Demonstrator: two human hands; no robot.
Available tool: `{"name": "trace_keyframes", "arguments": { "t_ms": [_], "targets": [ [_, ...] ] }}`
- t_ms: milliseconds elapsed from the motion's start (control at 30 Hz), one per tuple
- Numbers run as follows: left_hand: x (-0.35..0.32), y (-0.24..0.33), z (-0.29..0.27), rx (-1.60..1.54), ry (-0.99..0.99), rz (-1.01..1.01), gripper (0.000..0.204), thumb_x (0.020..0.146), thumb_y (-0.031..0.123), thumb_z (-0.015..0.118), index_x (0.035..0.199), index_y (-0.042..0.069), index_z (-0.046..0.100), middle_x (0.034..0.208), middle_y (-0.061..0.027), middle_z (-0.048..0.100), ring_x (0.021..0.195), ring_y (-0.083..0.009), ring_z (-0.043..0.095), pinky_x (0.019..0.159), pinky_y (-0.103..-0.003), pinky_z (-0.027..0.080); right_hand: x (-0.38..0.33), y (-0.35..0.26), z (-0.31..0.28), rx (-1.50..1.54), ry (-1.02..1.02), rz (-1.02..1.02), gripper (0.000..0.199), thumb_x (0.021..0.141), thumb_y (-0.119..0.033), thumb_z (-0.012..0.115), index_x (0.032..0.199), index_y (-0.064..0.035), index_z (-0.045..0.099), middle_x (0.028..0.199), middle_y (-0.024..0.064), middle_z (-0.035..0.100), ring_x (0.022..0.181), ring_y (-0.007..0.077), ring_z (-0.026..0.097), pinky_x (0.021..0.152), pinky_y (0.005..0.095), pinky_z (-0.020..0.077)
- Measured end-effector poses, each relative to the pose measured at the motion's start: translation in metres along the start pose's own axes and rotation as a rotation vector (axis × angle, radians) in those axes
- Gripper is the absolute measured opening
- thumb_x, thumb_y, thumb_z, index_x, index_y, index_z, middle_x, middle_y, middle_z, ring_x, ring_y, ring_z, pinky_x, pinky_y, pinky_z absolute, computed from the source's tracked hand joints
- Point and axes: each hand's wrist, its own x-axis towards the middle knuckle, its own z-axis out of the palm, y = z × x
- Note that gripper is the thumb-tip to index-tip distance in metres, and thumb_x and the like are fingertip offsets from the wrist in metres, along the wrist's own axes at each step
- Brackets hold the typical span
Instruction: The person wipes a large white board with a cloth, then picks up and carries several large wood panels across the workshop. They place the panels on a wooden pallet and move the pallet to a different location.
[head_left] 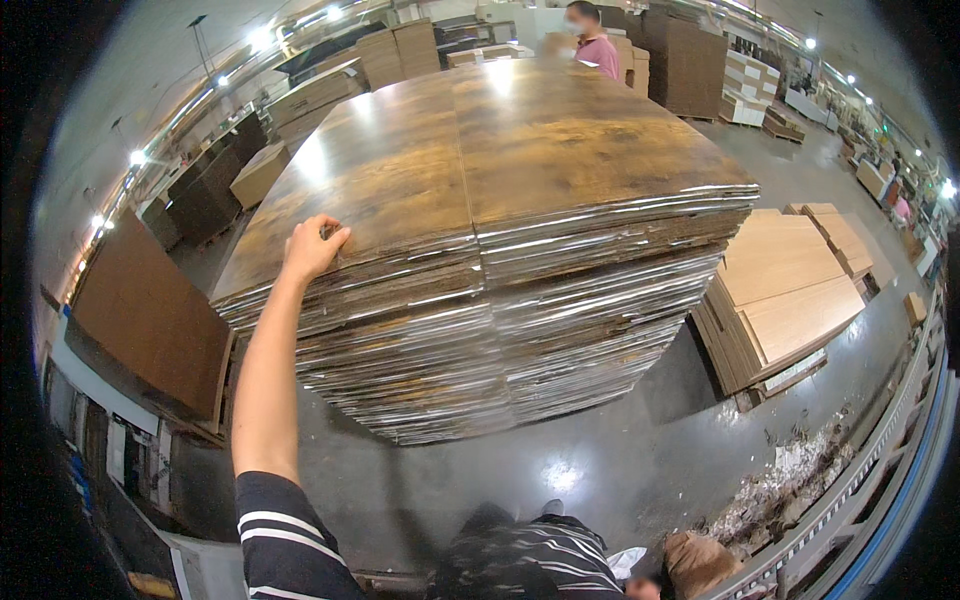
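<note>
My left hand is over the front edge of a tall stack of dark wood-grain panels, left of its middle seam. Its fingers are curled together, thumb toward the fingertips; whatever they hold, if anything, is too small to make out. The top panels have a glossy brown surface, and their raw edges show in uneven layers down the front. Low in the picture, a small blurred bit of my right hand shows beside a white crumpled piece. Its fingers are not readable.
Light wood boards lie stacked on a pallet to the right. A brown panel stack stands at left. Along the lower right runs a metal conveyor rail, with scraps beside it. A person in a pink shirt stands beyond the stack.
</note>
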Motion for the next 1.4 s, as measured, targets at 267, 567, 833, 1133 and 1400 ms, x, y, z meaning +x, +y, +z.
{"name": "trace_keyframes", "arguments": {
  "t_ms": [267, 567, 833, 1133, 1400],
  "targets": [
    [-0.002, -0.001, 0.013, -0.011, 0.102, -0.063, 0.041, 0.082, 0.039, 0.058, 0.11, 0.011, 0.063, 0.109, -0.0136, 0.064, 0.105, -0.0312, 0.058, 0.088, -0.041, 0.045, -0.005, -0.021, -0.004, 0.024, 0.141, 0.196, 0.032, 0.083, -0.042, 0.058, 0.083, -0.0111, 0.063, 0.078, 0.0148, 0.061, 0.078, 0.0357, 0.058, 0.068, 0.0479, 0.0452],
    [-0.002, 0.003, 0.012, -0.028, 0.156, -0.229, 0.031, 0.081, 0.033, 0.058, 0.104, 0.015, 0.067, 0.101, -0.0112, 0.067, 0.099, -0.0307, 0.062, 0.084, -0.04, 0.048, -0.013, -0.053, -0.041, -0.003, 0.084, 0.262, 0.033, 0.081, -0.042, 0.059, 0.085, -0.0098, 0.064, 0.076, 0.0146, 0.063, 0.073, 0.0349, 0.06, 0.067, 0.0475, 0.0466],
    [-0.015, 0.112, 0.028, -0.336, 0.002, 0.324, 0.033, 0.08, 0.029, 0.068, 0.105, 0.007, 0.067, 0.104, -0.0121, 0.067, 0.096, -0.0253, 0.064, 0.083, -0.036, 0.05, -0.015, -0.058, -0.049, 0.048, 0.043, 0.259, 0.039, 0.078, -0.046, 0.059, 0.085, -0.0082, 0.065, 0.085, 0.0168, 0.066, 0.081, 0.0347, 0.063, 0.07, 0.0472, 0.0494],
    [-0.015, 0.16, 0.049, -0.585, -0.041, 0.368, 0.026, 0.07, 0.002, 0.075, 0.095, 0.0, 0.066, 0.109, -0.0141, 0.066, 0.098, -0.019, 0.065, 0.084, -0.028, 0.051, -0.014, -0.068, -0.061, -0.05, 0.011, 0.384, 0.043, 0.08, -0.049, 0.056, 0.084, -0.0082, 0.067, 0.086, 0.0182, 0.067, 0.087, 0.0357, 0.063, 0.076, 0.0452, 0.0496],
    [-0.016, 0.16, 0.053, -0.614, -0.034, 0.3, 0.019, 0.071, 0.005, 0.074, 0.089, 0.001, 0.068, 0.108, -0.0166, 0.066, 0.1, -0.0205, 0.064, 0.085, -0.031, 0.05, -0.016, -0.069, -0.065, 0.0, -0.014, 0.329, 0.044, 0.082, -0.045, 0.053, 0.084, -0.0031, 0.067, 0.086, 0.0206, 0.066, 0.084, 0.0348, 0.064, 0.074, 0.0462, 0.0505]
  ]
}}
